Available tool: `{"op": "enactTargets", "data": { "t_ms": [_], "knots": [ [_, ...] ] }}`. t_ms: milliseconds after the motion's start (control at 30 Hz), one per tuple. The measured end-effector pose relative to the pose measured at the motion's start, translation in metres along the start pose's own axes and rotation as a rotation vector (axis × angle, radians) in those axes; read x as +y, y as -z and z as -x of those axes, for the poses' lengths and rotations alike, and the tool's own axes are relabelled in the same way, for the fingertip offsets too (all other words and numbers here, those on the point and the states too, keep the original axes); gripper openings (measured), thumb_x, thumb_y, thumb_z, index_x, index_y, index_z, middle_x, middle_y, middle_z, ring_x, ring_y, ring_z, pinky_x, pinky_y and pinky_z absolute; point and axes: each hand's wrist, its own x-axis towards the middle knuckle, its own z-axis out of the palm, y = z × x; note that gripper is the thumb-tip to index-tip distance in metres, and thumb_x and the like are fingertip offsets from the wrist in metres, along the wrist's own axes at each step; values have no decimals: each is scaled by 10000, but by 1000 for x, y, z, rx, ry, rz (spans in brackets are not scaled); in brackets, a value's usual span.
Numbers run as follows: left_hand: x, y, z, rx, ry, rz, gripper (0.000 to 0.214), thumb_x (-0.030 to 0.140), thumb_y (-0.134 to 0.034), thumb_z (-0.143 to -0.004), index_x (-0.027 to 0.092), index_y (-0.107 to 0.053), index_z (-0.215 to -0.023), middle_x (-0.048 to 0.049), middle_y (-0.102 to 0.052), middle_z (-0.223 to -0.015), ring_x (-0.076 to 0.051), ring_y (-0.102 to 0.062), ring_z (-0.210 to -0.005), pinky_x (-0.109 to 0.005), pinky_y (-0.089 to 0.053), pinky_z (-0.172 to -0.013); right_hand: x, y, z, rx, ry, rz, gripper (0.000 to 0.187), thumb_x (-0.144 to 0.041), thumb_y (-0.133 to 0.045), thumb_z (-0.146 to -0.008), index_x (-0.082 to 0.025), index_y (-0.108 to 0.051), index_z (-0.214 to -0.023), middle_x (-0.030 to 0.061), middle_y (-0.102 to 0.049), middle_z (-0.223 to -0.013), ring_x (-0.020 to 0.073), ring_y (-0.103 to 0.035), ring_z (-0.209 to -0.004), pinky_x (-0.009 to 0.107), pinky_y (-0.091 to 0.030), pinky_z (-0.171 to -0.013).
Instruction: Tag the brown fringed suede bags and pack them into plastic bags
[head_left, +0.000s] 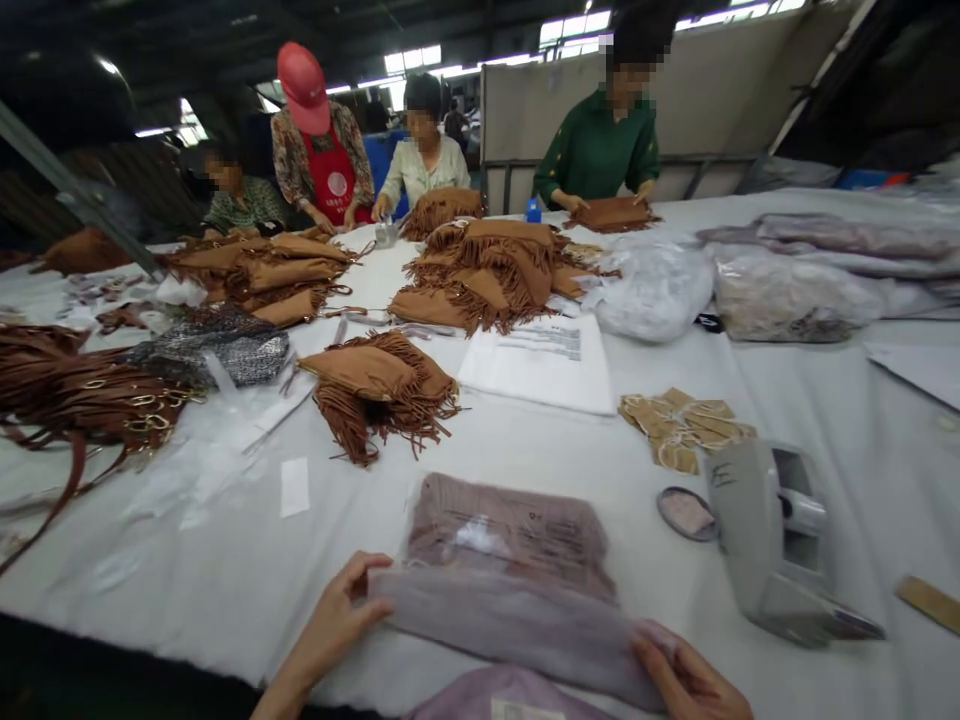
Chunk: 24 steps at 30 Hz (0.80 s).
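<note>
A see-through plastic bag (510,530) with a brown item inside and dark print on it lies flat at the table's near edge. Its near part is folded over into a pale flap (510,620). My left hand (337,615) pinches the flap's left end between thumb and fingers. At the opposite end, my right hand (690,672) is closed on the flap's right corner. Below the flap, a mauve cloth (510,695) with a pale label shows at the bottom edge.
Right of the bag stand a grey tape dispenser (772,550), a round dish (686,513) and kraft tags with white strings (686,425). Ahead lie brown fringed bags (375,380) and white plastic sleeves (540,365). Brown straps (82,390) heap leftward. Several co-workers (600,150) line the far side.
</note>
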Motion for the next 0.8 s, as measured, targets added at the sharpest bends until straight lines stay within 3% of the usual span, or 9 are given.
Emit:
{"op": "enactTargets", "data": {
  "t_ms": [33,100,267,400,500,700,800],
  "knots": [
    [5,-8,-4,13,-45,13,301,443,-642,-745,204,-676,-924,-40,-615,-921,-219,-568,-886,-327,-478,-816,1,0,2,-10,-9,-19,472,-580,-722,-557,-198,-753,-832,20,-714,-641,200,-655,-588,254,-560,-530],
    [11,-21,-9,57,-100,38,305,483,-568,-800,196,-668,-785,-47,-627,-870,-230,-567,-885,-313,-472,-799,3,0,6,-19,-24,-55,503,-590,-702,-598,-169,-738,-870,3,-663,-564,167,-603,-520,235,-517,-488],
    [-9,-37,-10,226,-10,-46,362,507,-455,-858,210,-535,-667,33,-456,-600,-152,-461,-606,-238,-403,-579,6,-7,16,36,-28,-18,479,-597,-623,-714,-145,-719,-839,-22,-575,-530,133,-524,-492,212,-434,-451],
    [-19,-45,-9,288,23,-166,392,508,-391,-888,221,-436,-625,61,-346,-534,-124,-403,-532,-218,-356,-535,4,-12,16,53,38,81,465,-595,-579,-753,-150,-707,-799,-10,-597,-591,140,-535,-534,213,-440,-493],
    [-19,-47,-11,306,-9,-281,386,510,-385,-892,221,-447,-643,70,-332,-523,-111,-383,-507,-209,-349,-529,5,-14,15,52,83,183,478,-602,-543,-780,-149,-698,-774,-23,-561,-551,127,-506,-505,201,-418,-482],
    [-26,-42,-21,329,-161,-567,367,467,-411,-901,216,-499,-648,69,-424,-490,-95,-390,-449,-203,-339,-482,15,-15,11,73,183,323,517,-618,-476,-823,-153,-698,-780,-14,-618,-591,125,-557,-547,184,-429,-543],
    [-18,-39,-20,492,-328,-664,255,426,-488,-894,203,-593,-830,15,-628,-682,-129,-553,-568,-239,-453,-594,19,-16,10,83,205,370,530,-623,-449,-837,-159,-696,-768,-15,-616,-573,115,-542,-515,183,-413,-528]
  ]
}}
